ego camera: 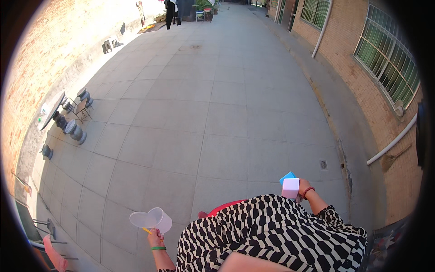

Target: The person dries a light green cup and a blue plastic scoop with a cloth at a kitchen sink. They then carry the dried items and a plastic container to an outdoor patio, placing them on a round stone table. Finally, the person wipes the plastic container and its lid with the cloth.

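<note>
My left hand [156, 234], with a green band at the wrist, grips a translucent plastic container [162, 220] and its round lid [140, 219]. A thin yellow object [146, 231] sticks out beside the fingers of that hand. On the other side of my body, my right hand [303, 188], with a red beaded bracelet, holds a pale pink and white box-shaped object [290, 188]. Just behind this sits a blue object [288, 177], partly hidden. Both hands are low in the view, either side of my black-and-white patterned top. A red item shows at the top's front edge.
A paved courtyard [224, 119] stretches ahead. A round table [52, 110], stone stools [75, 131] and a folding chair [81, 108] stand at the left wall. A drain grate [323, 165] lies on the right, near a raised edge; a broom [394, 158] leans by the brick wall. Clothes hang far ahead.
</note>
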### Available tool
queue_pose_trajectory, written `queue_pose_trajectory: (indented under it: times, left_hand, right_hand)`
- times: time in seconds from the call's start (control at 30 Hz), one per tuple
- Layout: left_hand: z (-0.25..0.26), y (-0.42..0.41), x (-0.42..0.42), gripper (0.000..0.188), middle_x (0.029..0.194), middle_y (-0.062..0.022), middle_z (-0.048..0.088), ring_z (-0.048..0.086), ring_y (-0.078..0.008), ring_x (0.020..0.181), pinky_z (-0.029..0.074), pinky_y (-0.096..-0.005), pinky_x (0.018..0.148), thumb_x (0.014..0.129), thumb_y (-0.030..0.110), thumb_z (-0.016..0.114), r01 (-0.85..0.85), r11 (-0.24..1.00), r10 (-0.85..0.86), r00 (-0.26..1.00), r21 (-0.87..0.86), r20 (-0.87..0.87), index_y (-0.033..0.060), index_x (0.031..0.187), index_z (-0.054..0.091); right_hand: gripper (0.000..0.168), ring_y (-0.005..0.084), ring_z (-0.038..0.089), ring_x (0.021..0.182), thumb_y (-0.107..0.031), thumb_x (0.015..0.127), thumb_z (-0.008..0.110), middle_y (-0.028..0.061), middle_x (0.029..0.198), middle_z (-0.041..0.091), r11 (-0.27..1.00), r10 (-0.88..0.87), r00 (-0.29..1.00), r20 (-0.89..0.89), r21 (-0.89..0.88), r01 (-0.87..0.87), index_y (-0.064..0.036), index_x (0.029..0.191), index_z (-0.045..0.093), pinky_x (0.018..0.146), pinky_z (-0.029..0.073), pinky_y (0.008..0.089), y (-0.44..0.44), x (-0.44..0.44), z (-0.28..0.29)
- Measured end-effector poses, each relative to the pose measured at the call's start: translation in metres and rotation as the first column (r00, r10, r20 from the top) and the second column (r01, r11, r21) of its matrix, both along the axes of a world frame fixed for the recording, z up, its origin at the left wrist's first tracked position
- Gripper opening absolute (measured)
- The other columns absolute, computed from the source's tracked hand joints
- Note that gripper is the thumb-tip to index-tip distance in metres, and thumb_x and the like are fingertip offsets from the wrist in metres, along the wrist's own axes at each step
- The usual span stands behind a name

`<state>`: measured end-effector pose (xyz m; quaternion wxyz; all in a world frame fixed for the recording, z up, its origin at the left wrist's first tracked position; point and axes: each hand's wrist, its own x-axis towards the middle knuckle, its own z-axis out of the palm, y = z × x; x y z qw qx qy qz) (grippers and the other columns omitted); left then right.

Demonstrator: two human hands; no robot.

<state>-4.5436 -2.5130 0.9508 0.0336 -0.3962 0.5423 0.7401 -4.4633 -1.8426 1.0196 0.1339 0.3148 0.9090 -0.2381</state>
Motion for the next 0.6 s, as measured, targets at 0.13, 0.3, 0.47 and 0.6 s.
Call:
queue_pose_trajectory:
  times: [0.13, 0.3, 0.47, 0.6]
  left_hand:
    - [-0.016, 0.004, -0.077, 0.015, 0.063, -0.001, 0.044, 0.036, -0.0065, 0.044, 0.028, -0.0194, 0.035, 0.085, 0.017, 0.048, 0.038, 0.994, -0.03, 0.996, 0.099, -0.083, 0.0072, 0.074, 0.046]
    - [-0.01, -0.002, -0.12, 0.014, 0.063, -0.0007, 0.044, 0.035, -0.006, 0.045, 0.027, -0.0188, 0.036, 0.085, 0.018, 0.048, 0.138, 0.987, -0.13, 0.986, 0.081, -0.101, 0.0078, 0.075, 0.046]
    - [0.004, -0.021, -0.156, 0.014, 0.063, 0.0006, 0.044, 0.035, -0.0052, 0.045, 0.027, -0.0184, 0.035, 0.085, 0.018, 0.048, 0.125, 0.992, -0.124, 0.99, 0.017, -0.072, 0.0085, 0.074, 0.046]
    - [0.007, -0.03, -0.183, 0.015, 0.062, 0.0019, 0.043, 0.035, -0.0044, 0.044, 0.027, -0.018, 0.035, 0.085, 0.019, 0.048, 0.072, 0.996, -0.077, 0.992, -0.056, -0.098, 0.0089, 0.074, 0.046]
  right_hand:
    - [0.033, 0.0354, 0.056, 0.09, -0.03, 0.077, 0.053, 0.0203, 0.095, 0.059, 0.998, -0.042, 0.999, -0.017, 0.048, 0.042, -0.003, 0.095, 0.06, 0.076, 0.046, 0.0377, -0.012, -0.025, 0.024]
    - [0.034, 0.0354, 0.056, 0.091, -0.03, 0.077, 0.053, 0.0203, 0.095, 0.06, 0.991, -0.13, 0.991, 0.029, 0.046, 0.129, -0.003, 0.096, 0.06, 0.076, 0.046, 0.0381, -0.026, -0.043, 0.019]
    - [0.035, 0.0359, 0.056, 0.091, -0.033, 0.077, 0.051, 0.0196, 0.096, 0.059, 0.997, 0.043, 0.981, 0.189, 0.053, -0.054, -0.005, 0.095, 0.061, 0.077, 0.046, 0.0392, -0.032, -0.075, -0.019]
    - [0.035, 0.0353, 0.056, 0.091, -0.032, 0.077, 0.051, 0.0189, 0.096, 0.059, 0.998, 0.067, 0.984, 0.163, -0.033, -0.062, -0.005, 0.096, 0.06, 0.077, 0.046, 0.038, -0.016, -0.134, -0.067]
